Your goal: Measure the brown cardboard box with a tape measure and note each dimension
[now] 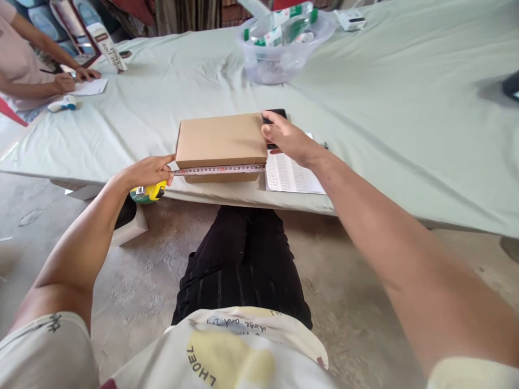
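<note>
A brown cardboard box [223,138] lies near the front edge of the cloth-covered table. Along its front side runs the white blade of a tape measure [152,192], whose yellow and green case hangs at the box's left. My left hand [148,172] is closed on the tape by the case, one finger reaching to the box's left end. At the other end, my right hand [286,138] grips the box's right edge, with fingers at the upper corner. A printed sheet [292,175] and a black phone-like object [276,114] lie beside the box, partly covered by that hand.
Toward the back stands a clear plastic basin [267,70] with several green-capped bottles. A person [28,65] writes on paper [90,86] at the far left, near a white-and-blue handheld device [61,104]. A white box [132,227] sits on the floor below.
</note>
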A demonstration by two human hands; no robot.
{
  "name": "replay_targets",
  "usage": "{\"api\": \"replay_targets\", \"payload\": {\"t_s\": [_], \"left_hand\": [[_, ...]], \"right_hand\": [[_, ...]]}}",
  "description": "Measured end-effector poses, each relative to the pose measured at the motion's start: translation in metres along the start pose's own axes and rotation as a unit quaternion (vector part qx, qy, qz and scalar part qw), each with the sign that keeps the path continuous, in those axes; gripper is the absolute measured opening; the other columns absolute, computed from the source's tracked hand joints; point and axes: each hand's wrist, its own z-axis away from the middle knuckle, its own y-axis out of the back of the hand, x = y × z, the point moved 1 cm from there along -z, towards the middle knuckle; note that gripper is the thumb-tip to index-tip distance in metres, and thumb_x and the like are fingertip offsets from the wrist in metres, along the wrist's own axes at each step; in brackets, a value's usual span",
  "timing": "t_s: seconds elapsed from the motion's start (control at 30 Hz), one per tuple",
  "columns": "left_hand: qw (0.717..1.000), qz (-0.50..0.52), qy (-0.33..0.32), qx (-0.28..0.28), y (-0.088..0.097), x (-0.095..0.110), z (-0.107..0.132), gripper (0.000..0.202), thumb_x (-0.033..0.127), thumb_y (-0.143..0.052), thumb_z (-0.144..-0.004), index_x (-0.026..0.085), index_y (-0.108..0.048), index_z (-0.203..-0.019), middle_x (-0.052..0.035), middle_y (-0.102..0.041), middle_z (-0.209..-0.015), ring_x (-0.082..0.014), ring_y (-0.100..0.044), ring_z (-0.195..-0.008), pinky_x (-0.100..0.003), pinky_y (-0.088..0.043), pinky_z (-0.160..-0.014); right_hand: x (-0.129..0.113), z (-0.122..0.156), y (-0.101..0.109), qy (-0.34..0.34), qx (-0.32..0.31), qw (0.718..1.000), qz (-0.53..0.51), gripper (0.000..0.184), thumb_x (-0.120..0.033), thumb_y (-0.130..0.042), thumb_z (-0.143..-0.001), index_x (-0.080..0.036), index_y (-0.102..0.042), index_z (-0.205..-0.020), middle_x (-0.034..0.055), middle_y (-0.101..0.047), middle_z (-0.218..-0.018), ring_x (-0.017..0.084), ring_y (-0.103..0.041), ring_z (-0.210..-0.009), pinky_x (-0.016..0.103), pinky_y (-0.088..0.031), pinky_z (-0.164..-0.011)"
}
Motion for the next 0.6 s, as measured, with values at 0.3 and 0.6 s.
{"api": "replay_targets", "payload": {"t_s": [0.3, 0.6], "left_hand": [[0.999, 0.038, -0.007, -0.038, 0.009, -0.002, -0.005, 0.057, 0.027, -0.056, -0.080, 0.019, -0.059, -0.136, -0.0038, -0.074, -0.081, -0.0162, -0.055, -0.058, -0.024, -0.037, -0.053], [0.998, 0.047, 0.002, -0.040, 0.010, -0.006, -0.008, 0.056, 0.032, -0.058, -0.083, 0.018, -0.060, -0.137, -0.0064, -0.074, -0.086, -0.0174, -0.054, -0.060, -0.025, -0.035, -0.053]], "right_hand": [[-0.013, 0.026, -0.007, 0.062, -0.038, 0.985, 0.156, 0.068, -0.071, -0.060, -0.088, -0.040, -0.053, -0.148, 0.0020, -0.054, -0.155, 0.038, -0.061, -0.129, 0.061, -0.048, -0.112], [-0.013, 0.025, -0.005, 0.033, -0.041, 0.987, 0.154, 0.073, -0.072, -0.063, -0.086, -0.039, -0.051, -0.150, 0.0017, -0.051, -0.158, 0.039, -0.058, -0.133, 0.061, -0.049, -0.110]]}}
